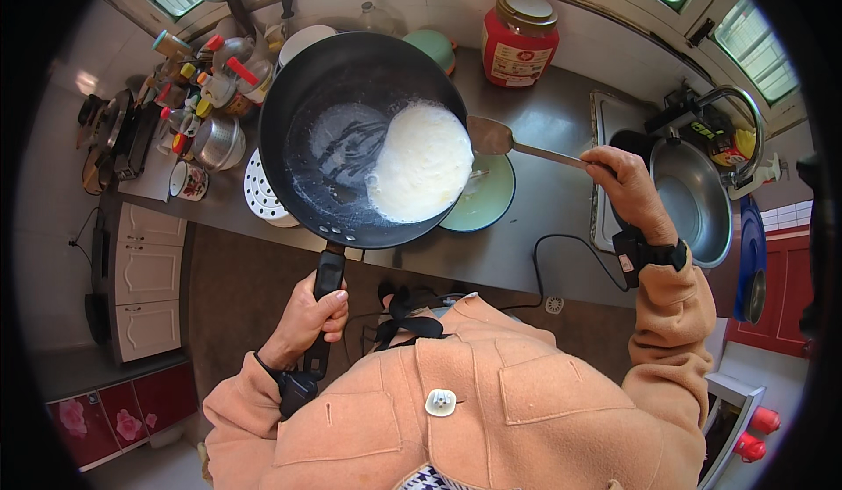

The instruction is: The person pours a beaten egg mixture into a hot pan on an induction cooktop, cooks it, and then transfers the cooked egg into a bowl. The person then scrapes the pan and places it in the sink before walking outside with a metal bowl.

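My left hand (308, 319) grips the black handle of a dark frying pan (316, 69), which is held up over the counter. Inside the pan, a pale round pancake-like sheet (424, 161) lies against the right wall, and a thin whitish film coats the bottom beside it. In my right hand (625, 184) is the handle of a metal spatula (492, 136); its flat blade is at the pan's right rim, close to the pale sheet. Whether blade and sheet touch, I cannot tell. Partly hidden under the pan is a light green bowl (493, 194) with some liquid in it.
Left of the pan stand several bottles and seasoning jars (223, 62), a metal colander (220, 141) and a white perforated steamer plate (262, 194). A large red-labelled jar (520, 39) is against the wall. On the right, a metal basin (691, 194) sits in the sink by the faucet (753, 118).
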A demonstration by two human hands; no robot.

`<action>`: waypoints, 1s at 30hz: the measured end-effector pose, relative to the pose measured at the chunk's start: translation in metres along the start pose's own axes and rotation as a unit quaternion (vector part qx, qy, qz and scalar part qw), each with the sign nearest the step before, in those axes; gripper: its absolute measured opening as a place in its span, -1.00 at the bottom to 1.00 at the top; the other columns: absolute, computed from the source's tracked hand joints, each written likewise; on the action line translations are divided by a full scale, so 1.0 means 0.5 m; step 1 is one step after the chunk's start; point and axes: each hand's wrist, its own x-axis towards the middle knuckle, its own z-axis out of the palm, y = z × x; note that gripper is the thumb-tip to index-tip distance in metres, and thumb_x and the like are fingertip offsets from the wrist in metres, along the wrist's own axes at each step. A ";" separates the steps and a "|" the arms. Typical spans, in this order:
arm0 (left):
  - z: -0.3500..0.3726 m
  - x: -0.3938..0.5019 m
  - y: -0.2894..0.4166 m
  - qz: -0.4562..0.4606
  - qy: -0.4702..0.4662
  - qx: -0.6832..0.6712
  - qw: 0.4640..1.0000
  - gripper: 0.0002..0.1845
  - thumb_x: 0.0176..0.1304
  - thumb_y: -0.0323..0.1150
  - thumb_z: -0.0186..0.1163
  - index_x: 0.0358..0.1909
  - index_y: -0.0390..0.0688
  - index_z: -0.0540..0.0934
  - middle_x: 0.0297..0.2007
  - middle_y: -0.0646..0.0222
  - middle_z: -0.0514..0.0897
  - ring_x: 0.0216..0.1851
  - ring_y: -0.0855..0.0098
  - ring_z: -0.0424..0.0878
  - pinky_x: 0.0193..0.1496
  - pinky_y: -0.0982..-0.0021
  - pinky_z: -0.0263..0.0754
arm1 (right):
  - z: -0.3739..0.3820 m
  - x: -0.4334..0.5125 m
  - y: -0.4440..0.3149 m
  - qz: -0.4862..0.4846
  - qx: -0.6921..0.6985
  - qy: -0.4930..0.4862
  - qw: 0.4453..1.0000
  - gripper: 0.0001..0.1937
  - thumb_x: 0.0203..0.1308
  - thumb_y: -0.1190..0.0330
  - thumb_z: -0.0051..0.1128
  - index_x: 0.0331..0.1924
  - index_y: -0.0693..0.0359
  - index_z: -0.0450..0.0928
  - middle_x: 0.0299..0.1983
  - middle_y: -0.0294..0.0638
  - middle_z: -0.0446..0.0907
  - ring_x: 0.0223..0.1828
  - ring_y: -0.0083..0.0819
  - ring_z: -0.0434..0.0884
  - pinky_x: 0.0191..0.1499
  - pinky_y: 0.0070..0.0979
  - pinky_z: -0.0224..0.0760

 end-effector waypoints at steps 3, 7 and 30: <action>0.000 -0.001 0.002 -0.005 0.002 0.001 1.000 -0.86 0.35 -0.43 0.07 -0.19 -0.17 0.30 -0.62 0.47 0.28 -0.69 0.64 0.22 -0.65 0.58 0.18 | 0.001 -0.002 0.001 0.000 0.010 0.005 1.000 -0.85 0.17 0.49 0.13 -0.19 0.34 0.58 -0.45 -0.19 0.57 -0.43 -0.47 0.53 -0.33 -0.57 0.41; 0.002 -0.001 0.004 -0.009 0.007 0.006 1.000 -0.86 0.35 -0.42 0.07 -0.19 -0.16 0.30 -0.62 0.48 0.28 -0.69 0.64 0.22 -0.65 0.58 0.18 | 0.003 -0.006 0.003 0.012 0.019 0.007 1.000 -0.87 0.18 0.47 0.12 -0.22 0.32 0.59 -0.42 -0.11 0.61 -0.42 -0.32 0.59 -0.32 -0.48 0.45; 0.025 -0.013 0.012 -0.004 0.028 0.026 0.999 -0.86 0.32 -0.45 0.08 -0.21 -0.15 0.30 -0.62 0.48 0.29 -0.70 0.64 0.21 -0.65 0.56 0.15 | 0.015 -0.029 0.025 0.000 0.050 0.012 0.999 -0.86 0.19 0.47 0.12 -0.21 0.35 0.57 -0.51 -0.16 0.54 -0.50 -0.44 0.50 -0.40 -0.53 0.37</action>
